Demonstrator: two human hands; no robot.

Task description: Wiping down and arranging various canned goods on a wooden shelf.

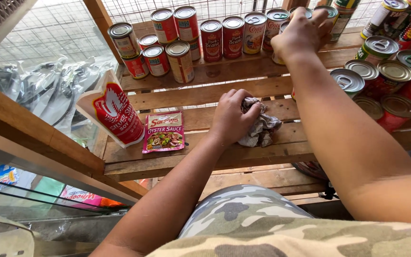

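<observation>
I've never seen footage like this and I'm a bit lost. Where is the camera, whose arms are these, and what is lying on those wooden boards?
There is no machine here, just a person at work. The single picture comes from a camera worn on that person's head, looking down, so both arms reaching away from you are their own.

The left hand presses a crumpled grey rag onto a slatted wooden shelf. The right hand reaches further up to the back shelf and closes over a tin there; the tin itself is mostly hidden under the fingers.

On the lower boards, left of the rag, lie a pink sauce sachet and a white and red pouch standing tilted. Rows of tins line the back shelf, and more tins are stacked at the right. The camouflage cloth at the bottom is the person's clothing.
</observation>
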